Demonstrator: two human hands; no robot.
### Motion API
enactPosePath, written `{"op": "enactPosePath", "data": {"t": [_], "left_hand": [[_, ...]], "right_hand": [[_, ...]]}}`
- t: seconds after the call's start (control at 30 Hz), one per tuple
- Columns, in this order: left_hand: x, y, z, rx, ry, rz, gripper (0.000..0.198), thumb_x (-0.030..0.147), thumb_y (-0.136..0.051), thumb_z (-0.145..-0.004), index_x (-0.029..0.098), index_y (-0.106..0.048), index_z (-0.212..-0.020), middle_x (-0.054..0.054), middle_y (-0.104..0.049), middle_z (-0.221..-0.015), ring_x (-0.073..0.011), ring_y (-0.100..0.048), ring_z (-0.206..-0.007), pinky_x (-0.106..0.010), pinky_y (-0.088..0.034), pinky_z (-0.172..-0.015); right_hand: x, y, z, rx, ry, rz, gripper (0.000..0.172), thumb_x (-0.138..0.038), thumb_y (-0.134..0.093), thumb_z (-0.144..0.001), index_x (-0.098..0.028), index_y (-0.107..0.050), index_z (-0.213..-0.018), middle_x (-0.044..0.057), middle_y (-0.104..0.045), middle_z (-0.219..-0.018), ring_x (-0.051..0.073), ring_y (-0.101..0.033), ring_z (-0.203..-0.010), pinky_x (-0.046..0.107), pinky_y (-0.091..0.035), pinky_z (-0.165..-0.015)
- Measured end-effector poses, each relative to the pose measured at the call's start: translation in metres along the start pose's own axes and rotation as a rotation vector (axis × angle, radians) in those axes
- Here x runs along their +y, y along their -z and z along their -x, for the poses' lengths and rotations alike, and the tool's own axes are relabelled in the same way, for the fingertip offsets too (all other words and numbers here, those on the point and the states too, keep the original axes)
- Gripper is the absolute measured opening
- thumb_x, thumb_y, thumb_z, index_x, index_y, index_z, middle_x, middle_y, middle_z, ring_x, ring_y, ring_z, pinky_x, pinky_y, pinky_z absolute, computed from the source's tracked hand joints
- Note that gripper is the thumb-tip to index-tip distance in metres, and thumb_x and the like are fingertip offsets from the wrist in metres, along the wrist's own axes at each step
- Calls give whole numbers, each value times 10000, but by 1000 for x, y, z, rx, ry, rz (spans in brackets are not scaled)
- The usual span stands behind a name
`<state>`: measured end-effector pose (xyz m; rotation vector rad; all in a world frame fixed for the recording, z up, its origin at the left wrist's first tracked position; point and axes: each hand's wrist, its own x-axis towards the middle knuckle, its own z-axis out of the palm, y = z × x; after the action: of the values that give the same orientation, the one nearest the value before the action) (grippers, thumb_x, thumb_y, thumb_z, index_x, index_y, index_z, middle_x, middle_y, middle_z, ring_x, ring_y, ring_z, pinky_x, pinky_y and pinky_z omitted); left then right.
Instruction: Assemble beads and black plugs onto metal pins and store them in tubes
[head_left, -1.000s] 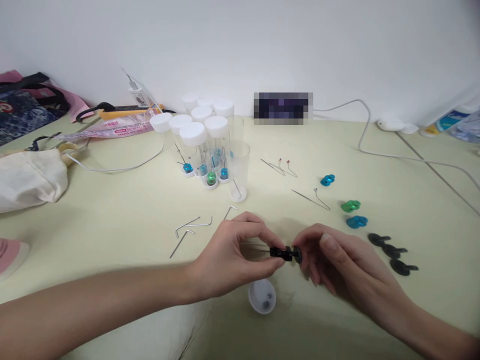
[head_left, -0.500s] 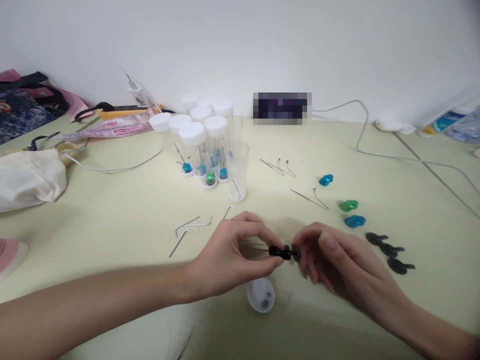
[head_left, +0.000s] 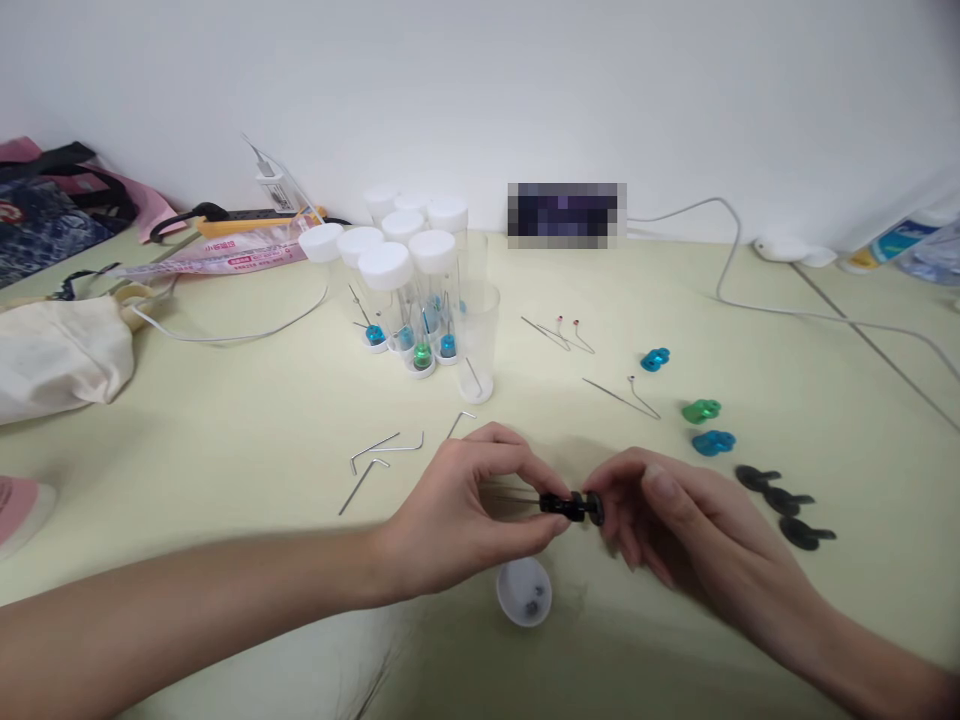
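Observation:
Between the thumb and index finger of my left hand (head_left: 480, 500) is a small black part (head_left: 562, 506), held level, with thin metal wires running left from it into the palm. A black disc with a stem (head_left: 595, 507) sits at its right end. My right hand (head_left: 675, 530) is loosely curled beside that disc, its thumb apart from the fingers; I cannot tell whether the fingertips touch it. Below lies a white cap (head_left: 510, 605) with small dark pieces inside. Several black discs with stems (head_left: 801, 533) lie to the right, near two blue parts (head_left: 712, 443) and a green part (head_left: 701, 411).
Clear tubes with white caps (head_left: 385, 264) stand grouped at back left, beside an uncapped tube (head_left: 478, 340). Several hex keys (head_left: 364, 487) lie left of my hands. Bent wires (head_left: 622, 398) rest beyond them. A pixelated dark device (head_left: 567, 215) leans at the wall, with a cable (head_left: 731, 230).
The view has shifted very slightly. Both hands and the black part keep almost the same pose.

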<state>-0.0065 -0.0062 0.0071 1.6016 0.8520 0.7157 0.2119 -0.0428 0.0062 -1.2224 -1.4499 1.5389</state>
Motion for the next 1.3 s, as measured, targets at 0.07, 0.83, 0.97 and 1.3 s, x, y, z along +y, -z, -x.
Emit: {"op": "enactPosePath", "data": {"t": [0.07, 0.83, 0.97, 1.3], "left_hand": [[0, 0, 0, 1, -1, 1, 165, 193, -729, -739, 212, -734, -903, -33, -650, -910, -171, -599, -938, -305, -485, -870], [-1, 0, -1, 2, -5, -3, 158, 199, -730, -741, 216, -736, -898, -30, -650, -913, -169, -603, -934, -306, -487, -871], [-1, 0, -1, 1, -3, -2, 166, 190, -730, -738, 214, -736, -902, -32, -655, -908, -171, -600, -932, -310, -485, -871], [-1, 0, -1, 0, 1, 10, 159, 191, -726, -742, 213, -735, -899, -35, -652, -907, -175, -602, -937, -316, -486, -873]], "right_hand": [[0, 0, 1, 3, -10, -1, 363, -474, -367, -987, -185, -588, -986, 30, -613, -699, 108, -509, -518, 196, -392, -427], [1, 0, 1, 20, -28, 20, 359, -478, -370, -985, -196, -588, -938, 23, -613, -680, 104, -513, -512, 188, -388, -426], [1, 0, 0, 26, -17, 12, 352, -477, -366, -986, -203, -587, -980, 23, -615, -693, 107, -519, -517, 190, -389, -422], [0, 0, 2, 31, -18, 43, 350, -477, -372, -984, -195, -577, -957, 21, -611, -682, 103, -505, -499, 194, -385, -421]]}}
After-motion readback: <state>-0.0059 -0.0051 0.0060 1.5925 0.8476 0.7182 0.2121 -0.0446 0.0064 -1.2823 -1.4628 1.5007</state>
